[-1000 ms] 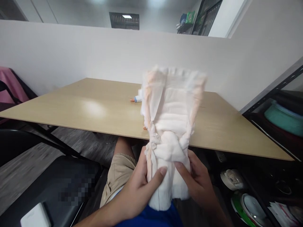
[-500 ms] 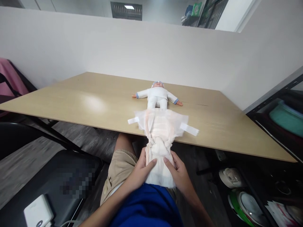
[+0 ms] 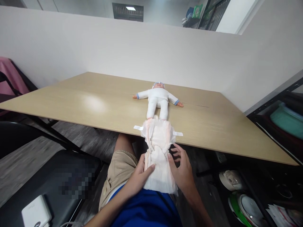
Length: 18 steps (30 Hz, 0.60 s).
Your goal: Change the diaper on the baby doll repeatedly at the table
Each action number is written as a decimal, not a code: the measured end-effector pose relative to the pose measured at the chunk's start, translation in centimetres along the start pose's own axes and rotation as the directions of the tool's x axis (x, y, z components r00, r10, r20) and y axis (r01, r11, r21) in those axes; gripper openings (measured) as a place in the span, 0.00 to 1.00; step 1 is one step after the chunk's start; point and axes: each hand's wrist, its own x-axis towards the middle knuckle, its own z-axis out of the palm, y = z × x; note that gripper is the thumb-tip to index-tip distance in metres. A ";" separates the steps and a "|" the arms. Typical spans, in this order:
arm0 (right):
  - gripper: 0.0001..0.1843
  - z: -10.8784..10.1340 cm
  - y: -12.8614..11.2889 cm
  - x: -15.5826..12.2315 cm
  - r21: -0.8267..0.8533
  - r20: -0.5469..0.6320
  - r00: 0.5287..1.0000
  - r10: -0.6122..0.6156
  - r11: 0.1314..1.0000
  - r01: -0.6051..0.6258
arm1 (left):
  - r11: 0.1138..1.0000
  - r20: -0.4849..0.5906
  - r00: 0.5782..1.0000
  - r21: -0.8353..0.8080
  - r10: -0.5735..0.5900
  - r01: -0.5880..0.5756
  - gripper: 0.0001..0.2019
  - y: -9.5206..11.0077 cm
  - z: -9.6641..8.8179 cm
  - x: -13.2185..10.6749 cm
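An unfolded white diaper [image 3: 161,160] stretches from the table's front edge down toward my lap, its inner side up and its two white tapes spread out. My left hand [image 3: 142,173] grips the diaper's left edge, thumb on top and fingers underneath. Along the right edge, my right hand [image 3: 181,167] has its fingers apart, with the thumb touching or very close to the diaper. Just beyond it a baby doll [image 3: 158,99] in white clothes with blue cuffs lies on its back, arms spread and feet toward me.
The wooden table [image 3: 106,97] meets a white wall behind. At left stands a black chair [image 3: 71,167] with a white power bank [image 3: 36,211] on its seat. A dark shelf rack [image 3: 272,118] stands at right, with items on its lower level.
The diaper has been drawn toward me, off the doll's legs, and its far end looks narrower. My right hand has loosened from the diaper's edge and its fingers have spread; my left keeps its grip.
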 end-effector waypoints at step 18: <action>0.34 8.3 -0.7 7.4 -0.276 0.332 0.884 -0.329 0.862 0.425 | 0.748 0.145 0.985 0.642 0.098 -0.169 0.25 7.8 -8.0 1.9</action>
